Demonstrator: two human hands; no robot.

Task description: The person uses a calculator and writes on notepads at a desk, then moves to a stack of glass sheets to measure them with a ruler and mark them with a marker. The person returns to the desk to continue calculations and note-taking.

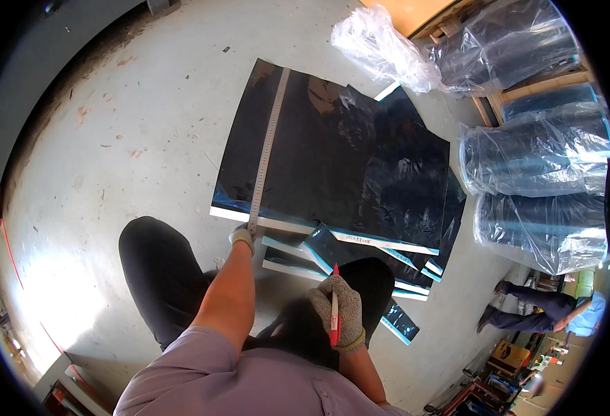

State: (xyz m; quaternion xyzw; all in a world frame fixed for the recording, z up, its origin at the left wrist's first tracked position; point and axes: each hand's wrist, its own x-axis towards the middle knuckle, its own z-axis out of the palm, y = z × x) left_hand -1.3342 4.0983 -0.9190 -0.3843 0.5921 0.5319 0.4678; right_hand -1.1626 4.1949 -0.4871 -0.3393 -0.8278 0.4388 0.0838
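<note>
A large black glossy sheet (pixel 325 145) with a white strip along its near edge lies on the floor in front of me. Across its left part runs a long metal ruler (pixel 269 149), from the far edge to the near one. My left hand (pixel 241 236), in a grey knitted glove, is closed at the ruler's near end, by the white edge. Over my right thigh, my gloved right hand (pixel 339 308) is wrapped round a red and white marker (pixel 334 315), its red tip pointing away from me. The right hand is apart from the sheet.
Smaller black offcuts (pixel 284 258) with white edges lie between the sheet and my knees, another scrap (pixel 400 322) to the right. Rolls in clear plastic (pixel 537 156) stand along the right. A person in dark trousers (pixel 533 312) is at the lower right.
</note>
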